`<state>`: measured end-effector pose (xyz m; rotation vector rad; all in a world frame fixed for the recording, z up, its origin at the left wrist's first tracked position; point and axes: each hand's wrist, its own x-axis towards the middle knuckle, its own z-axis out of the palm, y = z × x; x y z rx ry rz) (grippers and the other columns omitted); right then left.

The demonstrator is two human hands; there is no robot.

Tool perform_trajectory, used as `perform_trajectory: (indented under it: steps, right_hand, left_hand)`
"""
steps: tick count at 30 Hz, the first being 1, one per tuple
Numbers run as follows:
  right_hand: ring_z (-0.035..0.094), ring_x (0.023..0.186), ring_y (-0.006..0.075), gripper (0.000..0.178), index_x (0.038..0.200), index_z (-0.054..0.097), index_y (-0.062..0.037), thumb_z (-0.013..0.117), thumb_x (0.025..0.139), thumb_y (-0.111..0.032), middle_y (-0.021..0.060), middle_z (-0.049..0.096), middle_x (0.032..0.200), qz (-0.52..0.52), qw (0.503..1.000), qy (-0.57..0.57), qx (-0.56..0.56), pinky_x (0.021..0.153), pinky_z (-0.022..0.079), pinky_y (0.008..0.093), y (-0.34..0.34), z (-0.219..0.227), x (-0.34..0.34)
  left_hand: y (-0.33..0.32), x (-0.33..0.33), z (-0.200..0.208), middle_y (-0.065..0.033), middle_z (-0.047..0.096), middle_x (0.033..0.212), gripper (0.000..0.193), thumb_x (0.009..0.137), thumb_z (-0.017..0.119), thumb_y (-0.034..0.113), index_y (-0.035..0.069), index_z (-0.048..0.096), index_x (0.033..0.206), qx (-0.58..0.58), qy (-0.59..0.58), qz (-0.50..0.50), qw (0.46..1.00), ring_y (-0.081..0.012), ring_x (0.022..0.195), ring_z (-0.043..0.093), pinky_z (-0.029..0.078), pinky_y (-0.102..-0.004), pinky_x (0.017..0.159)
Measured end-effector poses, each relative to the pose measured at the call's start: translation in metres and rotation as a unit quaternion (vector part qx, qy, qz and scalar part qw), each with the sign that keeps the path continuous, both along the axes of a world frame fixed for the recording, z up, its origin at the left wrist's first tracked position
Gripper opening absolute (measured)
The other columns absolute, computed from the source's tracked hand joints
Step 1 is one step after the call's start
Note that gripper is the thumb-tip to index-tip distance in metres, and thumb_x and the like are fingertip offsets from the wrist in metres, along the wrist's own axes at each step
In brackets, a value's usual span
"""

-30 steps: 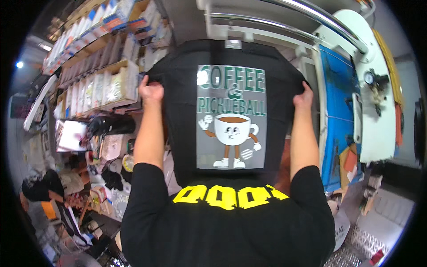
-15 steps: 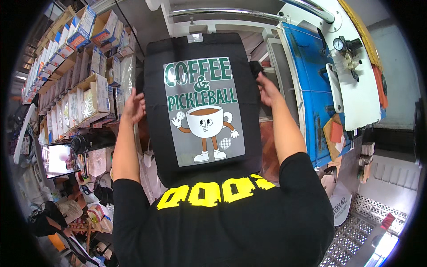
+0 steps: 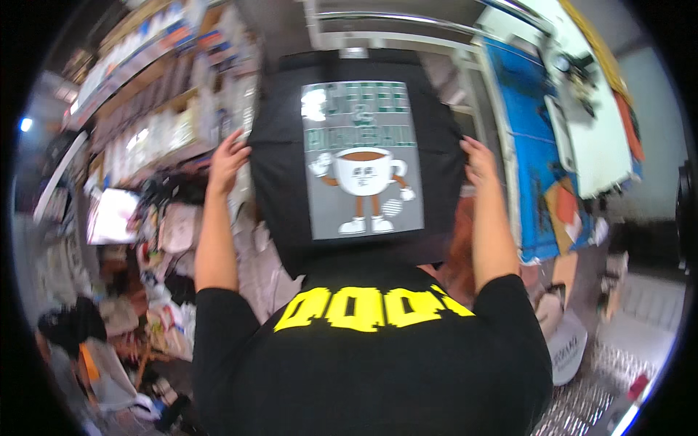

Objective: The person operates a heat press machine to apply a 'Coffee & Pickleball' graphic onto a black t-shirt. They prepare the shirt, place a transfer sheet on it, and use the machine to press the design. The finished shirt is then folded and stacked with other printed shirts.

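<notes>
A black T-shirt (image 3: 276,174) lies spread in front of me over what looks like a flat platen, which it hides. On its front sits a grey rectangular sheet (image 3: 320,211) with green lettering and a cartoon coffee cup with arms and legs. A bright glare covers the sheet's upper left corner. At the shirt's left edge, my left hand (image 3: 230,161) pinches the cloth between thumb and fingers. Level with it on the opposite side, my right hand (image 3: 478,158) grips the right edge. Between the two hands the cloth is drawn sideways.
Shelves of open cardboard boxes (image 3: 156,138) rise on the left, above a lit screen (image 3: 113,216) and clutter. To the right stands a blue-covered board (image 3: 527,145) beside a white machine panel (image 3: 582,138) with a gauge. A metal bar (image 3: 407,16) crosses the far side.
Both hands have closed on the shirt's side edges and pulled the cloth outward, so it looks wider. The whole view has shifted and blurred, with the shirt now farther right.
</notes>
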<state>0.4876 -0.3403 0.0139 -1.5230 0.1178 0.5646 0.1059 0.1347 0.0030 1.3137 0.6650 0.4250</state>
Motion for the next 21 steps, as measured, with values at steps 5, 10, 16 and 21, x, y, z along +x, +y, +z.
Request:
perform_trajectory:
  steps: [5,10,16,21]
  right_hand:
    - [0.063,0.099,0.0213,0.036,0.126,0.057,0.0028,0.063,0.091,-0.004,0.0126,0.066,0.11,-0.045,0.997,0.023,0.062,0.088,0.05,0.0314,0.003,-0.007,0.002]
    - [0.06,0.087,0.0184,0.036,0.119,0.059,-0.0033,0.069,0.09,-0.022,0.0093,0.066,0.1,0.002,0.996,0.081,0.043,0.081,0.05,0.0302,-0.021,-0.018,-0.015]
    - [0.063,0.085,0.0169,0.028,0.108,0.065,-0.0052,0.066,0.092,-0.028,0.0082,0.067,0.099,0.123,0.984,0.066,-0.111,0.076,0.052,0.0325,-0.075,-0.021,-0.087]
    - [0.061,0.098,0.0299,0.028,0.103,0.065,-0.0024,0.068,0.085,-0.023,0.0151,0.065,0.106,0.101,0.797,-0.476,-0.357,0.089,0.047,0.0412,-0.057,0.001,-0.151]
  left_hand:
    - [-0.016,-0.002,0.019,-0.0008,0.063,0.118,0.045,0.086,0.059,-0.004,0.004,0.059,0.13,0.062,-0.013,0.007,0.998,-0.0073,0.101,0.056,0.044,-0.0212,0.081]
    - [-0.044,-0.014,0.011,-0.0039,0.059,0.121,0.062,0.094,0.062,0.021,0.005,0.032,0.147,-0.151,-0.004,0.018,0.988,-0.0119,0.101,0.059,0.047,-0.0278,0.085]
    - [-0.093,-0.075,-0.021,-0.0032,0.063,0.113,0.068,0.092,0.065,0.022,0.004,0.031,0.147,-0.222,0.078,-0.015,0.972,-0.0152,0.088,0.063,0.051,-0.0288,0.078]
    - [-0.149,-0.076,-0.007,-0.0132,0.064,0.107,0.019,0.084,0.063,0.007,0.001,0.066,0.101,0.441,0.179,0.122,0.871,-0.0298,0.101,0.061,0.048,-0.038,0.09]
